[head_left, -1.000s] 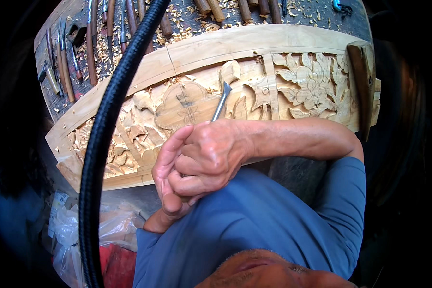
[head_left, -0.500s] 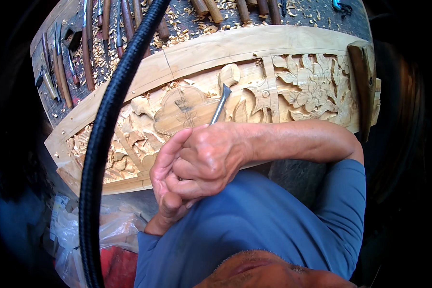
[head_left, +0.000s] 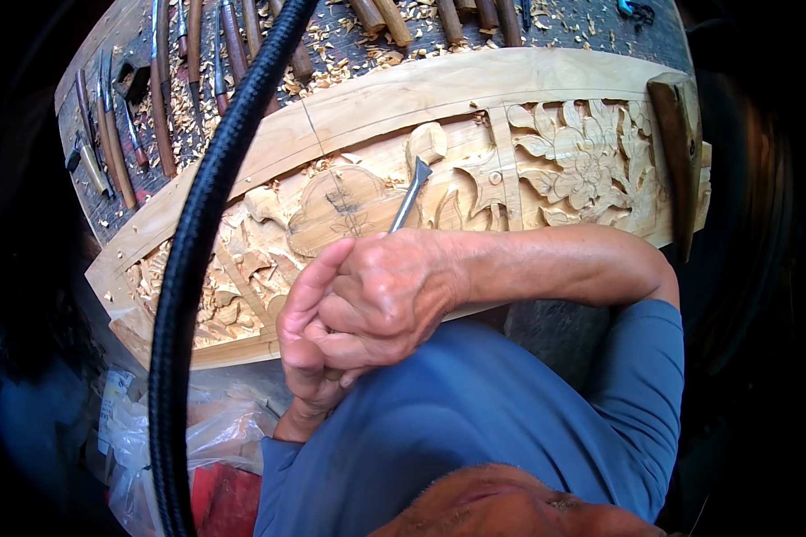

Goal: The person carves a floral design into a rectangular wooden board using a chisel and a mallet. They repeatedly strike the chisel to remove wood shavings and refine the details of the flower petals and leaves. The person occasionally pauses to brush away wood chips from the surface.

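Note:
My right hand (head_left: 390,291) is closed in a fist round a chisel (head_left: 409,199). Its steel shank and flared tip stick out beyond the fist, with the tip at the lower edge of a rounded raised shape (head_left: 426,141) in a carved wooden panel (head_left: 546,67). Most of the handle is hidden in the fist; a bit of its wooden butt shows below. Against the left side of that fist lies my left hand (head_left: 303,336), its visible fingers stretched and its palm by the butt.
Wood-handled tools (head_left: 161,116) lie among shavings on the dark bench (head_left: 582,27) beyond the panel. A wooden clamp-like piece (head_left: 676,134) crosses the panel's right end. A black braided cable (head_left: 210,206) hangs in front at left. A clear plastic bag (head_left: 134,438) is at lower left.
My left thumb and palm have shifted closer to the chisel's butt. The right fist and the chisel tip stay almost where they were. The view has shifted slightly.

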`<state>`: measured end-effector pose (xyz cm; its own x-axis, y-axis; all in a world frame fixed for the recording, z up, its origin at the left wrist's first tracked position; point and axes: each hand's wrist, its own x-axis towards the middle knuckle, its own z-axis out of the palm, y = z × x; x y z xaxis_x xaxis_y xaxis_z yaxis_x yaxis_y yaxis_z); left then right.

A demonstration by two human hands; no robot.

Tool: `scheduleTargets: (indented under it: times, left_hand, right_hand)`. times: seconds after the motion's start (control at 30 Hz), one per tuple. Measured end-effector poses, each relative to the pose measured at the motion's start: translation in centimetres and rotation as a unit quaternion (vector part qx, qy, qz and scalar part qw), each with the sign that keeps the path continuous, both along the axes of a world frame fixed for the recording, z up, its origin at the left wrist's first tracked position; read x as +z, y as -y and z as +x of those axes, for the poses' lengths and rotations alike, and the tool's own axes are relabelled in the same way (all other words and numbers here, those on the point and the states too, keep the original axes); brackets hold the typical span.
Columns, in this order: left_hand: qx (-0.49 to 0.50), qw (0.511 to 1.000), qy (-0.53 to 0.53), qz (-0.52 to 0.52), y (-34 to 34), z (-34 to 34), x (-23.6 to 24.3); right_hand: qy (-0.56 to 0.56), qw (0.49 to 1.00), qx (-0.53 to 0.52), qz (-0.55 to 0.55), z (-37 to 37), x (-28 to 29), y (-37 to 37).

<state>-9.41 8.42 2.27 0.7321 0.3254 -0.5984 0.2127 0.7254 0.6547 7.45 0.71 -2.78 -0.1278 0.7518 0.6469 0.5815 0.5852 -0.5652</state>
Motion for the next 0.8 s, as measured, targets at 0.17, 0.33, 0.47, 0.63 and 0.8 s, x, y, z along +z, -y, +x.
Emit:
scheduleTargets:
  times: [0.17,0.33,0.47,0.63,0.8]
  left_hand:
    - [0.045,0.999,-0.025,0.005,0.5,1.2,0.8]
    - [0.028,0.999,-0.022,-0.016,0.1,1.2,0.7]
    - [-0.024,1.000,-0.017,-0.001,-0.8,-0.1,-0.3]
    - [-0.014,0.999,-0.032,0.013,-0.8,0.2,-0.5]
    - [-0.013,0.999,-0.033,-0.004,-1.0,0.1,-0.7]
  right_hand:
    - [0.008,1.000,-0.014,0.021,-0.2,-0.4,-0.3]
    - [0.028,0.999,-0.034,0.028,-0.5,-0.7,-0.3]
    - [0.036,0.998,-0.040,0.028,-0.3,-0.6,-0.4]
    - [0.062,0.996,-0.047,0.050,-0.1,-1.0,-0.6]
    - [0.058,0.996,-0.054,0.047,-0.1,-1.2,-0.6]
